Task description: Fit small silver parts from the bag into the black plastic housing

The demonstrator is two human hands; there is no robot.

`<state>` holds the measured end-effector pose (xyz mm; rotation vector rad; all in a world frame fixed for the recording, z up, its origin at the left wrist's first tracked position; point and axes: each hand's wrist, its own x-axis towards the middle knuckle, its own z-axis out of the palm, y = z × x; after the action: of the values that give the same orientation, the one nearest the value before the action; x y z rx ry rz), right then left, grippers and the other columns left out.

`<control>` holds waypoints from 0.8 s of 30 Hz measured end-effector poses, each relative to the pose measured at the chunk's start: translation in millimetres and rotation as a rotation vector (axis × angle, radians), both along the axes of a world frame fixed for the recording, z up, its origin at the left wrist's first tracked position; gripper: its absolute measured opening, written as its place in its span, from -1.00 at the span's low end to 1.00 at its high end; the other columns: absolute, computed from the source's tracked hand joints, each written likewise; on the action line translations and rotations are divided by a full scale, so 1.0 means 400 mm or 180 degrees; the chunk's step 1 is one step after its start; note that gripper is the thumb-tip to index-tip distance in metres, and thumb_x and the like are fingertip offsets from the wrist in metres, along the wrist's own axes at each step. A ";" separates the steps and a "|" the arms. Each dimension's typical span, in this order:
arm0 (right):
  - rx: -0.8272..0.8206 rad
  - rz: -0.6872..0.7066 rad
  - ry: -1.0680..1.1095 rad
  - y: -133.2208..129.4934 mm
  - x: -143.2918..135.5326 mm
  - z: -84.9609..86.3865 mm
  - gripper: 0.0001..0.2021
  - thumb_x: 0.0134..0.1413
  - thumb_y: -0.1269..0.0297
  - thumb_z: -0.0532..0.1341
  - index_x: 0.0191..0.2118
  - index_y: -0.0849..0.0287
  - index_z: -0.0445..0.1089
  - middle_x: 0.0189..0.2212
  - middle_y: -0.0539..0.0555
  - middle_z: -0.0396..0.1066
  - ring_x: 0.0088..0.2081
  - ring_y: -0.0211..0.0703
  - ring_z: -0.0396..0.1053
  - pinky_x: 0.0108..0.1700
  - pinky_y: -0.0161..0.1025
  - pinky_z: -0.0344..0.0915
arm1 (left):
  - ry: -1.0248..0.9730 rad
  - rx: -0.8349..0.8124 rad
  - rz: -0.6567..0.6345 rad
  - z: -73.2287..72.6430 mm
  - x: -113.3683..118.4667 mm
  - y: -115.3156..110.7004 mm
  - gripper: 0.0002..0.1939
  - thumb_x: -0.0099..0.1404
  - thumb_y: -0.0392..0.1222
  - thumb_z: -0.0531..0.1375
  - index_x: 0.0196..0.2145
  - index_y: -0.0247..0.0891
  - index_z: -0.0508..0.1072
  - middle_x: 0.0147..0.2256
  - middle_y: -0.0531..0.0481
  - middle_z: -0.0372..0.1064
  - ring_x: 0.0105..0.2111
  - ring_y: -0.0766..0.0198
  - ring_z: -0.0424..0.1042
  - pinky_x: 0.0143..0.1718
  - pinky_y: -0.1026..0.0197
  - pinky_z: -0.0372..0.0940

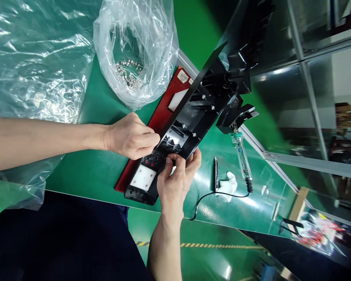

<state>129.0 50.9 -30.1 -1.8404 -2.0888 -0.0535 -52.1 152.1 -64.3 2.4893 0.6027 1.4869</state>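
Nearest us, our right hand (178, 175) pinches something small against the near end of the long black-and-red assembly (181, 128) on the green table (99, 168) — what the fingertips hold is hidden. Our left hand (131, 136) is curled closed, gripping the assembly's left edge. Farther off lies a clear plastic bag (137, 50) of small metal parts — too small to identify.

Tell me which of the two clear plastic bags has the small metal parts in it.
The smaller open bag beyond the left hand: silvery small parts lie in its bottom. The big sheet-like bag on the left shows none.
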 end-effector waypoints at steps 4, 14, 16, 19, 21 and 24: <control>-0.0037 -0.0154 -0.0040 -0.001 -0.002 -0.005 -0.88 0.30 0.44 0.03 -0.19 0.28 0.30 0.20 0.33 -0.04 0.19 -0.02 0.10 -0.01 -0.17 0.36 | 0.0010 -0.0045 -0.0027 0.001 -0.001 -0.001 -0.71 0.13 -0.45 0.14 -0.63 -0.24 0.15 -0.67 0.19 0.00 -0.66 0.40 -0.02 -0.69 0.26 -0.08; 0.0243 -0.0218 -0.0081 -0.013 -0.016 0.013 -0.85 0.29 0.43 0.09 -0.24 0.34 0.39 0.12 0.31 0.15 0.10 0.03 0.25 0.04 -0.11 0.39 | 0.0017 -0.0090 -0.0002 0.003 0.002 -0.004 -0.71 0.13 -0.44 0.13 -0.63 -0.23 0.14 -0.68 0.19 -0.01 -0.67 0.40 -0.04 -0.69 0.26 -0.08; 0.0265 -0.0190 -0.0125 -0.017 -0.018 0.011 -0.82 0.29 0.43 0.09 -0.26 0.36 0.42 0.10 0.35 0.16 0.09 0.09 0.26 0.01 -0.06 0.41 | 0.0029 -0.0085 -0.0019 0.003 0.000 -0.003 -0.71 0.13 -0.44 0.13 -0.63 -0.23 0.14 -0.68 0.19 -0.01 -0.67 0.40 -0.03 -0.69 0.26 -0.07; 0.0289 -0.0159 -0.0152 -0.020 -0.019 0.007 -0.77 0.30 0.41 0.07 -0.29 0.40 0.45 0.09 0.41 0.16 0.07 0.22 0.26 -0.06 0.05 0.43 | 0.0028 -0.0063 -0.0012 0.004 -0.001 -0.002 -0.71 0.12 -0.45 0.13 -0.64 -0.23 0.14 -0.68 0.19 0.00 -0.67 0.40 -0.02 -0.70 0.26 -0.08; 0.0301 -0.0180 -0.0056 -0.022 -0.019 0.010 -0.78 0.30 0.42 0.08 -0.28 0.38 0.45 0.09 0.39 0.17 0.07 0.20 0.26 -0.05 0.07 0.42 | 0.0040 -0.0069 -0.0013 0.004 -0.002 -0.002 -0.71 0.12 -0.45 0.13 -0.64 -0.23 0.13 -0.68 0.18 0.01 -0.68 0.41 -0.02 -0.70 0.26 -0.09; 0.0422 -0.0228 0.0127 -0.025 -0.018 0.032 -0.86 0.28 0.45 0.12 -0.23 0.31 0.44 0.08 0.29 0.20 0.07 0.05 0.27 0.01 0.00 0.40 | 0.0028 -0.0080 -0.0013 0.002 -0.004 -0.001 -0.71 0.14 -0.44 0.11 -0.64 -0.23 0.13 -0.68 0.19 0.01 -0.68 0.41 -0.01 -0.69 0.27 -0.08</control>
<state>121.9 40.8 -17.2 -1.8214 -1.9434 -0.1681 -53.6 151.6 -63.3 2.4780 0.6137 1.4587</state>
